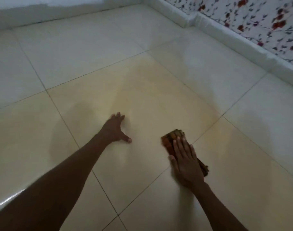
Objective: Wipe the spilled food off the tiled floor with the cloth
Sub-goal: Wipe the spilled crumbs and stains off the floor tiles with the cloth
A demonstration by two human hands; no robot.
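- I see the tiled floor (142,47) filling the view, pale and glossy, with a faint yellowish smear across the middle tiles.
- A flowered wall (259,19) meets the floor at upper right (white skirting along it).
- My left hand (115,129) lies flat, fingers spread, grip released and empty.
- My right hand (186,164) presses flat on the cloth (171,139), not clenched.
- The cloth, folded and orange-brown, runs its long axis from upper left to lower right under that palm.

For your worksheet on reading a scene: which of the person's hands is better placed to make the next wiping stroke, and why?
The right hand: its palm lies flat on the folded cloth, pressing it to the tiled floor. The left hand is bare, spread on the tile as a brace.
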